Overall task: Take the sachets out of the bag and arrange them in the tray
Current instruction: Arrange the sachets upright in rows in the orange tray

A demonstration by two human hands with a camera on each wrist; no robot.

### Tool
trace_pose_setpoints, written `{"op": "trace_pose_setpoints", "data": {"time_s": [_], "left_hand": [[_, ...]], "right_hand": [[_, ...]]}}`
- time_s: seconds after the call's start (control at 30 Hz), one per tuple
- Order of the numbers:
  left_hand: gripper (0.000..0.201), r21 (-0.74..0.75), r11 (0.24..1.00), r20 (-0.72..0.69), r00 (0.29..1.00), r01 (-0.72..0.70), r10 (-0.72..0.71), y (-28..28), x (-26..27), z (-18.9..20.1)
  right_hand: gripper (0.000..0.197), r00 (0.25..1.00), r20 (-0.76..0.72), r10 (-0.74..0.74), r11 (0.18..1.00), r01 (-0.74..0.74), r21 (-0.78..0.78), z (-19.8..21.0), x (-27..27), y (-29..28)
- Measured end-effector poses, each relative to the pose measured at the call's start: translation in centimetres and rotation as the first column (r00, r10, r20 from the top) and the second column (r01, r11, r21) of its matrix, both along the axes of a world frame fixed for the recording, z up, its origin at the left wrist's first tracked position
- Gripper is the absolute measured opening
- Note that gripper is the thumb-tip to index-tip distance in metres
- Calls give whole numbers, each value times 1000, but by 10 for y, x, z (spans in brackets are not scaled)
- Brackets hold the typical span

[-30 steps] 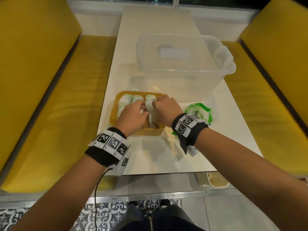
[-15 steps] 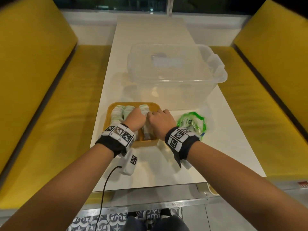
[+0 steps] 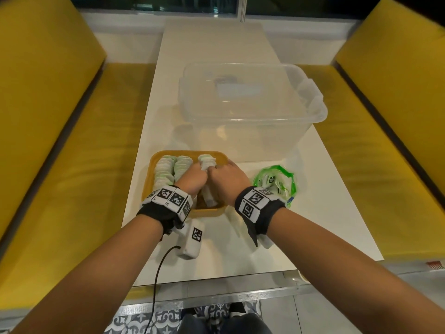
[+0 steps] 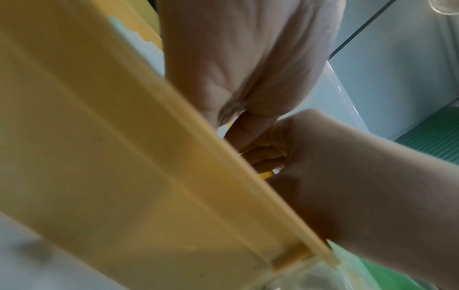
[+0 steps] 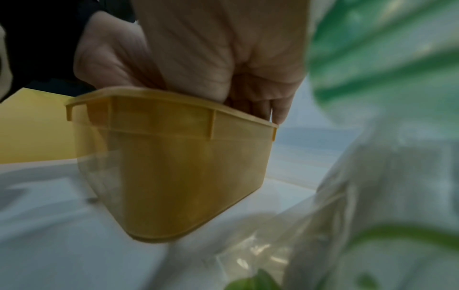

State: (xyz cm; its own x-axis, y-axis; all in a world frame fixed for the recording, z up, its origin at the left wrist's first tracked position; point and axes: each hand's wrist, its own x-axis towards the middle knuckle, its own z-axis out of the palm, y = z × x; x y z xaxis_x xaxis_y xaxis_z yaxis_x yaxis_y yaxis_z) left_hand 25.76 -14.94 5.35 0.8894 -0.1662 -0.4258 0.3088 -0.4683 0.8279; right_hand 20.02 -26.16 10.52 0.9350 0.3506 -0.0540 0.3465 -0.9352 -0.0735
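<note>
1. The shallow yellow plastic tray (image 3: 154, 165) sits on the white tabletop (image 3: 325, 213) and holds three rows of white-and-green sachets (image 3: 166, 169).
2. The left hand (image 3: 191, 180) and the right hand (image 3: 228, 179) reach into the tray side by side, fingers curled down onto the right-hand row (image 3: 207, 160); whether they pinch sachets cannot be told.
3. The clear green-printed plastic bag (image 3: 277, 179) lies just right of the tray.
4. A large clear plastic bin (image 3: 252, 104) stands behind.

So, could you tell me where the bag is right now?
In the head view, the bag lies on the white table, right of the yellow tray, beside the right hand.
</note>
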Motion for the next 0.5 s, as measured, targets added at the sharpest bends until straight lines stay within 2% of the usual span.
{"op": "trace_pose_setpoints", "data": {"time_s": [0.13, 0.27, 0.37, 0.5], "left_hand": [[33, -10, 999, -30, 999, 30, -31, -2, -13, 22], [37, -45, 998, -44, 998, 36, -38, -2, -18, 24], [41, -91, 992, -50, 994, 89, -94, -4, -23, 28], [41, -98, 992, -17, 997, 73, -75, -6, -22, 28]], "right_hand": [[22, 1000, 6, -26, 999, 26, 34, -5, 3, -5], [22, 996, 1, -86, 984, 85, 156, -3, 5, -5], [24, 987, -17, -160, 956, 159, 247, 0, 7, -6], [25, 985, -38, -166, 952, 170, 254, -1, 9, -7]]}}
